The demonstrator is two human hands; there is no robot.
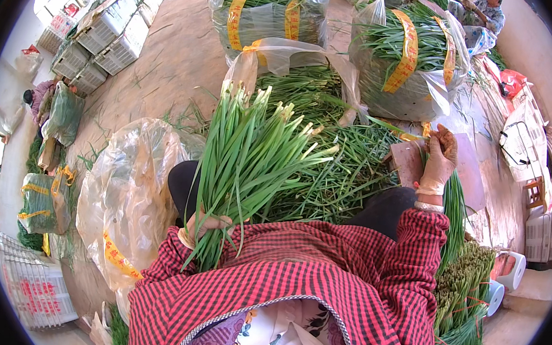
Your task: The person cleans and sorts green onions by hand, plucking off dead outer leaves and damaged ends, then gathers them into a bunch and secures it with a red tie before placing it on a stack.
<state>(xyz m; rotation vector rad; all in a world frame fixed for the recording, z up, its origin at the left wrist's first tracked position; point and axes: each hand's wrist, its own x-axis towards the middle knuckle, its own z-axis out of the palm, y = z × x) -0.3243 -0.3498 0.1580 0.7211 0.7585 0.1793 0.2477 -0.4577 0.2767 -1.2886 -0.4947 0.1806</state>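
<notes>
My left hand (207, 226) is closed around the lower, leafy part of a fanned bunch of green garlic chives (253, 156), whose pale cut ends point away from me. My right hand (440, 149), in a thin pale glove, is raised at the right with fingertips pinched together on a long green leaf that stretches to the left. A loose heap of chives (348, 178) lies between my knees, reaching into a clear plastic bag (290, 52). Below my right hand hangs a long strand of chives (455, 211) beside a pinkish board (464, 163).
Tied bundles of chives (461, 294) stand by my right side, near white stools (511, 271). A crumpled plastic bag (128, 195) lies at my left. Filled bags (268, 21) stand ahead, white crates (107, 32) farther left. One person (43, 98) is at far left, another (488, 14) at upper right.
</notes>
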